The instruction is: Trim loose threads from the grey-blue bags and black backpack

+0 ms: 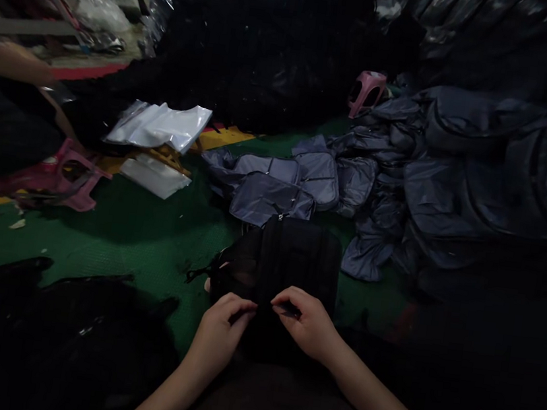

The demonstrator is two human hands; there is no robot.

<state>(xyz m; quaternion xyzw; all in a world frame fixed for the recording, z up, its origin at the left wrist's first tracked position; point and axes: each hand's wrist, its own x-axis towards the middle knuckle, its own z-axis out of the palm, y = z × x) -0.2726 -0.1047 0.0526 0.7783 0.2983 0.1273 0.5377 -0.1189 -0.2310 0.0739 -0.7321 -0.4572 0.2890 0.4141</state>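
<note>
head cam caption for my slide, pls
Left hand and right hand grip a black zippered bag beside piled grey bags on green matting.

The green floor mat [119, 246], edged in yellow [224, 138], carries grey fabric bags [275, 188] heaped right of centre. Left of them lie two stacks of translucent plastic bags [159, 126], a pink plastic stool [60, 177] on its side, and black fabric [39, 329] at lower left.

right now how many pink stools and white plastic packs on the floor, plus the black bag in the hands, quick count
pink stools: 2
plastic packs: 2
black bag: 1
total: 5
</note>
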